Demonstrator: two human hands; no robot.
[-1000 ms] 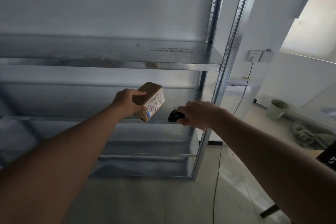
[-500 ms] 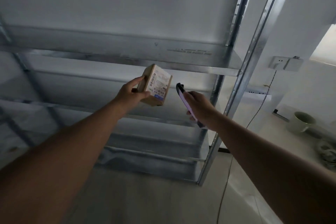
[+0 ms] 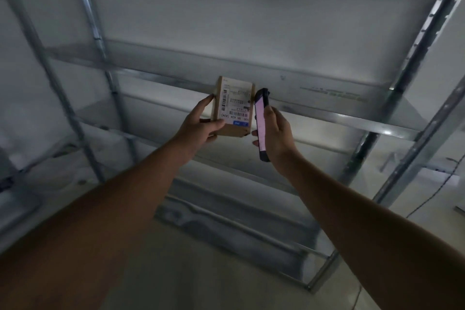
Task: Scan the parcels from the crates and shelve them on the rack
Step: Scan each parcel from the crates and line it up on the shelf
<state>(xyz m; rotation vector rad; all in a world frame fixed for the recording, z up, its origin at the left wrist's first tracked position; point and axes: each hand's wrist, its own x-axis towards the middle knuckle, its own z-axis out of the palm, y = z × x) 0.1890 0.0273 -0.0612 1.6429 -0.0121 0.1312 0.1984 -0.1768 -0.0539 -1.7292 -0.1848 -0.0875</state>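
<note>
In the head view the left hand (image 3: 198,124) holds a small brown parcel (image 3: 232,106) up in front of the rack (image 3: 392,118), its thumb curled over the lower front face and its fingers up the left side, so the grip pinches the box with the white label turned toward the camera. The right hand (image 3: 278,133) wraps round a scanner (image 3: 261,122) just right of the parcel, its lit screen edge-on and its top level with the label. By the look of it the scan is under way or only just made, and shelving this parcel is left to do: the box hangs in the air before the rack's middle shelf, resting on nothing. Every shelf that shows is bare, so the task seems near its start. The crates are out of view, so how many parcels wait cannot be told. The label's print is too small to read, the screen shows only a glow, and the rack's left side is blurred.
</note>
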